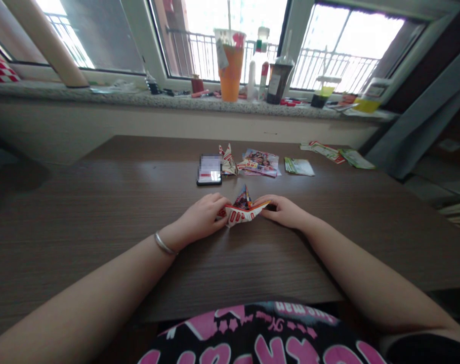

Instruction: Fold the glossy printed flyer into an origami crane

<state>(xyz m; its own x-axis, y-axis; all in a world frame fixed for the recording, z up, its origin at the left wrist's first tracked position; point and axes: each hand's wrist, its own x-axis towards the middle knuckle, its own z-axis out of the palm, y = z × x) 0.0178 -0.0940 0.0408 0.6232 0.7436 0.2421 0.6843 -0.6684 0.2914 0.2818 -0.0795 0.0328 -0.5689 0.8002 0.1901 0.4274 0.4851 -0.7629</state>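
The folded paper is on the near side of the phone, slightly to the right. The left hand's grip pinches its left end, the right hand's grip its right end. Just right of the phone, on the bench, stands a paper figure.

Narrow rounded bangle, silver-coloured, on left wrist. Black shirt: big rounded pink letters with white edges, cut off at lower edge; small pink stars; pale letters above. Short black sleeve on right arm.
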